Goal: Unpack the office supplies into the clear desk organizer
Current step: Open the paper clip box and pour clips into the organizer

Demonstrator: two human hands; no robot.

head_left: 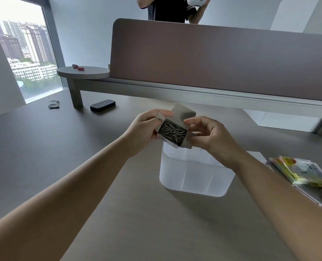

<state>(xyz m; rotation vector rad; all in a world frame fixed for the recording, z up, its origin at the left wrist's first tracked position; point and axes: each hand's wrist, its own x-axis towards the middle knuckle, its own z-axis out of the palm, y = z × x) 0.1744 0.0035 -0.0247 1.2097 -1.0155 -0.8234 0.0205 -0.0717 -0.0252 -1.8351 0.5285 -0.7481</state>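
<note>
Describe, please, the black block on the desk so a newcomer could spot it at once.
Start at the long brown divider panel and follow it left to the shelf's grey leg. Just right of that leg, a black block lies flat on the desk. It is solid and dark, unlike the crumpled wrapper left of the leg.

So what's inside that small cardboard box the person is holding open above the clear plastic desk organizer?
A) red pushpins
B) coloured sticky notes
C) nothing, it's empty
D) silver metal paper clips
D: the small cardboard box, held by the left hand and right hand with its flaps open, shows a tangle of silver metal paper clips above the clear plastic desk organizer.
</note>
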